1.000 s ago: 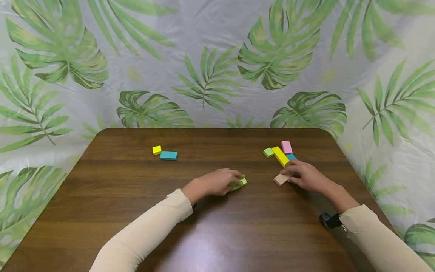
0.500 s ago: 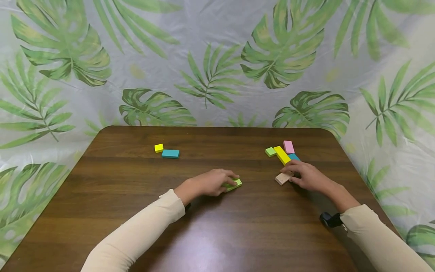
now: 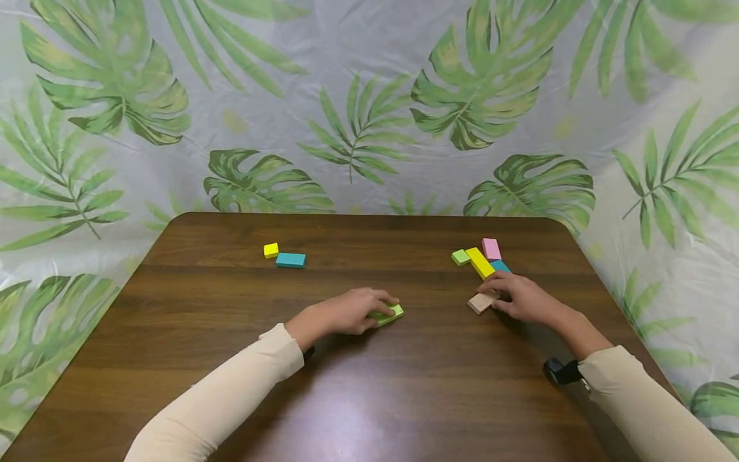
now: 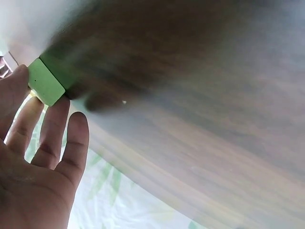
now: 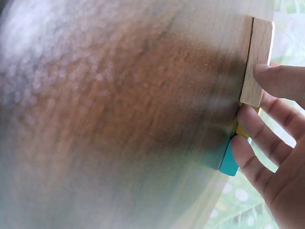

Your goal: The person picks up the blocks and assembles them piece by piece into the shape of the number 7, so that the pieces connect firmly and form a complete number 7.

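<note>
My left hand [image 3: 349,312] grips a light green block [image 3: 390,314] flat on the table, left of the wooden block. In the left wrist view, the thumb and fingertips lie around the green block's [image 4: 46,82] end. My right hand [image 3: 524,299] pinches a plain wooden block [image 3: 482,302] resting on the table. The right wrist view shows the thumb on the near face of the wooden block [image 5: 257,57]. Just beyond that hand lie a long yellow block [image 3: 480,262] and a blue block [image 3: 500,265], the latter partly hidden by the fingers.
A pink block [image 3: 491,249] and a small green block [image 3: 460,257] lie by the yellow one. Farther left, a small yellow block [image 3: 271,250] sits near a blue block [image 3: 291,260]. Behind the brown table [image 3: 369,398] hangs a leaf-patterned cloth [image 3: 358,109].
The left hand has slid leftward along the table with the green block, away from the wooden block. My right hand stays on the wooden block. The head view has shifted slightly.
</note>
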`<action>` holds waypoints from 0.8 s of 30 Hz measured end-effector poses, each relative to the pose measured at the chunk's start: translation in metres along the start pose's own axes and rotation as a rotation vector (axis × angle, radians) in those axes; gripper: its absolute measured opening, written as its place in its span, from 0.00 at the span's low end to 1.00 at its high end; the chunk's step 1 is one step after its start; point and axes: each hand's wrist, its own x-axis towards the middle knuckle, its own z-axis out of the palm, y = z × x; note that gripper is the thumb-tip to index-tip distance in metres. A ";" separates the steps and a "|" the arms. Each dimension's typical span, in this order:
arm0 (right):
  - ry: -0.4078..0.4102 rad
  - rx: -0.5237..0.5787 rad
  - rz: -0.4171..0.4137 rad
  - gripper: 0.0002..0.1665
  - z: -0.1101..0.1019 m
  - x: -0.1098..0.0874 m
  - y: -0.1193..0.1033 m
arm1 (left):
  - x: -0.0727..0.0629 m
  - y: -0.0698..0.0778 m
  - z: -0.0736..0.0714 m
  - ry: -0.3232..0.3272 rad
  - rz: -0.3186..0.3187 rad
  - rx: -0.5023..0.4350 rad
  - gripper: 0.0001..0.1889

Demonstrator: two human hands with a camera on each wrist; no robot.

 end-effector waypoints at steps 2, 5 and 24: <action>0.000 0.002 -0.001 0.18 0.000 0.001 0.000 | -0.005 0.000 -0.001 0.004 -0.001 0.005 0.19; 0.000 0.002 -0.004 0.18 0.000 0.001 0.000 | -0.014 -0.001 -0.001 0.015 -0.002 0.010 0.18; -0.021 -0.019 -0.014 0.17 0.000 0.005 -0.001 | -0.087 -0.009 0.008 0.080 -0.022 0.014 0.18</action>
